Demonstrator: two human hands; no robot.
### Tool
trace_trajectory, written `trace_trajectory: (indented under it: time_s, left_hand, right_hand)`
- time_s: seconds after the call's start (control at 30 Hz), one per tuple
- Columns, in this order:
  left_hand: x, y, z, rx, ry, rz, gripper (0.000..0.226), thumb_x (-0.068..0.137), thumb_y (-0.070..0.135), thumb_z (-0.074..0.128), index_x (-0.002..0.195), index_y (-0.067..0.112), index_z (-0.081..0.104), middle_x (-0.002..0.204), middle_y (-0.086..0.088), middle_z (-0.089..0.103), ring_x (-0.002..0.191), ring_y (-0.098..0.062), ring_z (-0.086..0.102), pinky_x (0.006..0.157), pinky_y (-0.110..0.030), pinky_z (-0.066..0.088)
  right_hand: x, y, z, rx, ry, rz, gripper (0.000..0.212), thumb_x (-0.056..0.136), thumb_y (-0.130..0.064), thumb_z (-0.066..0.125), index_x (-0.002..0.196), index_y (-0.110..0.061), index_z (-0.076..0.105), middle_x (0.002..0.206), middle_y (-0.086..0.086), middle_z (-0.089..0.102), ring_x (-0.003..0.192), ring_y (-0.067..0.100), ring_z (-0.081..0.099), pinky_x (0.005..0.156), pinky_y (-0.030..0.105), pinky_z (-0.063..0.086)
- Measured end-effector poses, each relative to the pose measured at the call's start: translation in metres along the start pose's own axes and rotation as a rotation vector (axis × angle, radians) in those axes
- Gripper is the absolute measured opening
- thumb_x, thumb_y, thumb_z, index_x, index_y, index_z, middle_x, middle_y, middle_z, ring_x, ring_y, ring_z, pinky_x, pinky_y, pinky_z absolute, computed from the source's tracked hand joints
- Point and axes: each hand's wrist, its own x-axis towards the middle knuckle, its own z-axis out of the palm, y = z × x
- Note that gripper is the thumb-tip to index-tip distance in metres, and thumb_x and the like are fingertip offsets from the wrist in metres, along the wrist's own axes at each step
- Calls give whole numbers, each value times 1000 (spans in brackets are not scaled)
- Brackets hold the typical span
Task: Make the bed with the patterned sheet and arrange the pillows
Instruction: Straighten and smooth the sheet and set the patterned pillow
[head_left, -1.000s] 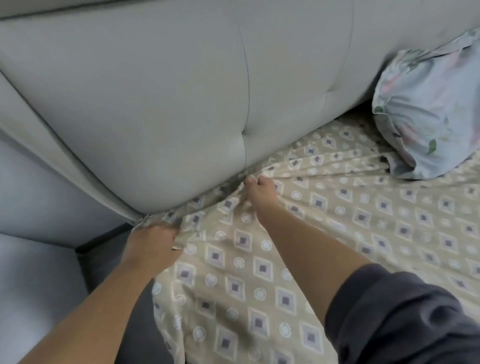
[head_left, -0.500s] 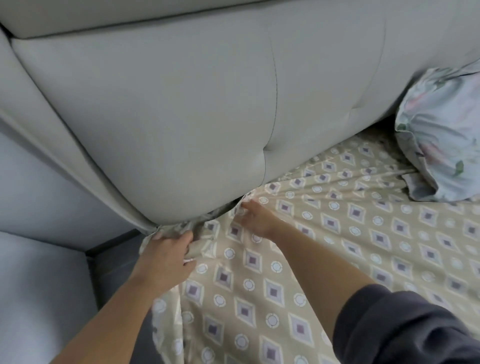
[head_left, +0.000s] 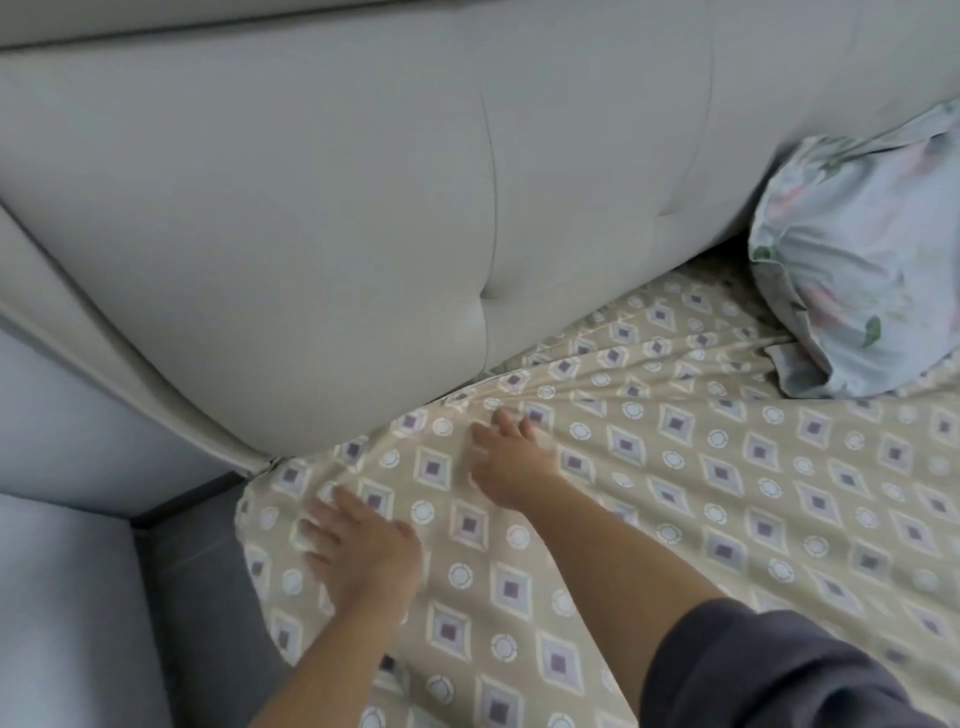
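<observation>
Both hands have let go of the sheet edge they were pushing in under the headboard, and now they lie on top of the cloth. Closest to the camera is one dark sleeve (head_left: 779, 670) on the right arm; the left arm is bare. Next comes the left hand (head_left: 363, 556), palm down near the corner of the patterned sheet (head_left: 675, 519). Its fingers (head_left: 340, 501) are spread out and straight, and they hold nothing. They look a bit blurry. Just past it is the right hand (head_left: 511, 457), also palm down, with its fingers stretched out and resting on the cloth close to where the sheet meets the headboard. It grips nothing either. That makes two hands, both flat and loose. There is one sheet, tan with purple diamonds and white circles. It lies spread out wide, and its top edge goes under the headboard. Small folds fan out from the spot in front of the right hand toward the pillow. To the left of the corner is one strip of dark grey floor (head_left: 197, 597). Behind the hands stands one big grey padded headboard (head_left: 311, 208) with two little dents in it. Farthest off, at the right, one pale blue flowery pillow (head_left: 857, 280) sits on the sheet and leans on the headboard.
</observation>
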Motion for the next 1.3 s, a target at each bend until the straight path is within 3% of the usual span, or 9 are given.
trace_trajectory:
  time_s: [0.13,0.27,0.37,0.5,0.73,0.87,1.0,1.17,1.3]
  left_hand:
    - [-31,46,34,279,-147,524,69,96,39,36,151,26,-2,158,-6,-20,146,-32,-13,118,-51,10]
    - [-67,100,64,429,-229,749,73,95,40,43,152,32,-2,157,-5,-23,146,-32,-17,117,-50,11]
    - [-114,127,94,528,-282,882,73,95,37,43,152,31,-1,157,-5,-24,146,-32,-17,118,-51,10]
    - [-177,163,136,631,-299,1026,69,96,24,40,152,29,0,159,-5,-19,146,-29,-15,117,-53,9]
    - [-263,214,189,766,-350,1382,64,95,14,37,151,27,11,161,-1,-7,148,-22,-4,118,-44,11]
    - [-321,250,225,654,-495,1321,40,93,21,39,132,20,43,146,-5,35,132,-24,36,103,-37,36]
    - [-401,292,272,401,-778,1093,37,90,33,45,124,22,52,123,1,55,107,-18,56,91,-30,45]
    - [-501,314,341,191,-1066,860,48,84,47,55,126,22,50,129,4,56,109,-12,55,98,-25,43]
    - [-562,302,384,-22,-1175,633,56,81,40,70,126,16,47,125,4,56,107,-13,56,91,-19,42]
  right_hand:
    - [-30,99,-19,68,-20,182,56,90,-19,46,144,-28,34,158,4,12,145,34,12,114,52,24]
    - [-111,220,-22,150,-28,389,53,93,-21,46,145,-25,37,151,5,28,132,28,41,104,35,39]
    - [-180,288,7,173,-10,534,55,95,-25,43,148,-21,28,153,13,23,136,35,33,111,43,32]
    - [-259,350,53,96,-89,573,57,98,-21,34,152,-20,17,160,-1,-6,146,35,-6,113,57,13]
    - [-363,437,76,312,78,917,61,95,-26,36,150,-31,12,160,-1,1,146,32,10,112,50,26]
    - [-428,478,59,125,333,1004,41,91,-27,42,132,-25,43,138,0,38,128,21,38,101,38,37]
    - [-494,540,54,199,554,1207,24,92,-24,43,116,-22,45,123,3,43,113,24,43,87,37,44]
    - [-564,627,105,702,625,1431,72,88,-60,45,142,-14,33,145,17,37,130,37,38,105,51,36]
    - [-615,675,163,922,576,1519,79,88,-68,35,148,-17,28,150,17,34,136,39,32,111,52,28]
